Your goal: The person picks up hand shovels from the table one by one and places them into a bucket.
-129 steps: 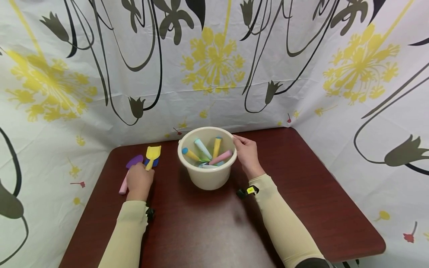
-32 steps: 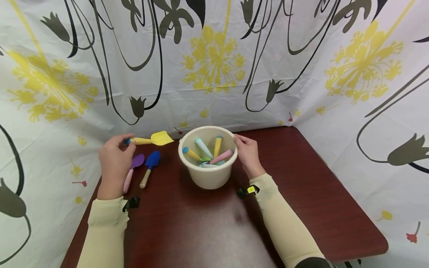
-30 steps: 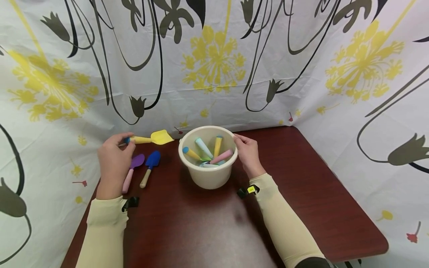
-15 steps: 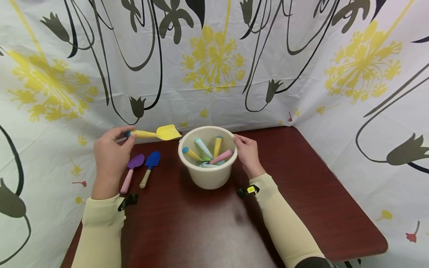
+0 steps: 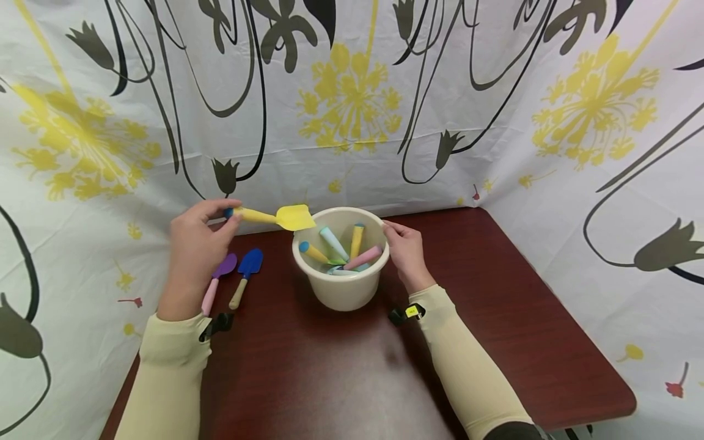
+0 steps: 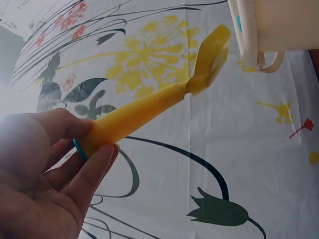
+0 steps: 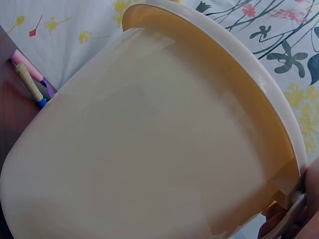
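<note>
My left hand (image 5: 199, 247) pinches a yellow toy shovel (image 6: 142, 112) by the blue-capped end of its handle. In the head view the shovel's blade overlaps the left rim of a cream bucket (image 5: 342, 296). With thumb and fingers my right hand (image 5: 408, 253) grips that bucket's right rim, by the handle joint seen in the right wrist view. Inside the bucket lie several toy tools, among them a pink handle (image 5: 363, 258), a light blue handle (image 5: 333, 242) and a yellow handle (image 5: 356, 242). Their lower ends are mostly hidden.
Left of the bucket, a blue trowel (image 5: 250, 261) with a wooden handle lies beside a purple trowel (image 5: 209, 296) with a pink handle, partly behind my left hand. The dark red table (image 5: 484, 342) meets a flower-printed curtain (image 5: 352, 177) at the back and sides.
My left hand picked up the yellow shovel from beside the trowels, raised it and brought it rightward to the bucket's rim. My right hand and the bucket stayed in place.
</note>
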Action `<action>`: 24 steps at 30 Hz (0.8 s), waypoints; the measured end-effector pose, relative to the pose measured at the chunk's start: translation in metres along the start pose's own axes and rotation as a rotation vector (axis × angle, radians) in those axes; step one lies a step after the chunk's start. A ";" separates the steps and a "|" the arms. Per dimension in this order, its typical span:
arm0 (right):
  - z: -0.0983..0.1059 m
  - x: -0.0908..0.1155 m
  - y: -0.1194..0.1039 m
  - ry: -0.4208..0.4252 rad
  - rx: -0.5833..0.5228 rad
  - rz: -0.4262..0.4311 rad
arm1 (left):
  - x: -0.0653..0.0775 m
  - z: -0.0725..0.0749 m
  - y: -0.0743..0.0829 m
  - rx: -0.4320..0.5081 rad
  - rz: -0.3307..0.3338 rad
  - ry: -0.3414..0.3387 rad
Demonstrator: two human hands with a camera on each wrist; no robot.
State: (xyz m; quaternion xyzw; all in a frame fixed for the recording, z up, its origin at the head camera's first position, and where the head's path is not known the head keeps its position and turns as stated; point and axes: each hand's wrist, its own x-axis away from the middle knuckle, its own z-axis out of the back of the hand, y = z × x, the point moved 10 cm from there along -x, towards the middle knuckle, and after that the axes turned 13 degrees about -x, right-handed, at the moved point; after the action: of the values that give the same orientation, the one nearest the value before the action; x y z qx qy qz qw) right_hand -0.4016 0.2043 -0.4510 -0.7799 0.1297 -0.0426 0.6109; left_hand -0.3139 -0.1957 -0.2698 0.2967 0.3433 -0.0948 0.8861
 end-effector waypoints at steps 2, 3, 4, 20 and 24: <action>0.000 0.000 0.000 0.001 -0.002 -0.003 | -0.002 -0.004 0.004 0.004 -0.017 -0.022; 0.000 0.000 0.000 0.001 -0.002 -0.004 | -0.003 -0.005 0.007 0.008 -0.027 -0.032; 0.000 0.000 0.000 0.000 -0.004 -0.006 | -0.004 -0.006 0.009 0.010 -0.036 -0.039; 0.001 -0.001 0.002 -0.013 -0.016 -0.010 | -0.015 -0.028 0.033 -0.058 -0.152 -0.132; 0.001 -0.001 0.002 -0.014 -0.022 -0.011 | -0.017 -0.033 0.039 -0.057 -0.154 -0.157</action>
State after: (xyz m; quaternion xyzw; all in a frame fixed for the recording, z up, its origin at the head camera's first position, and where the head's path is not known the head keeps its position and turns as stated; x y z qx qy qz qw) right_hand -0.4023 0.2047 -0.4534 -0.7874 0.1216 -0.0394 0.6030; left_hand -0.3301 -0.1450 -0.2605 0.2356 0.2974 -0.1757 0.9084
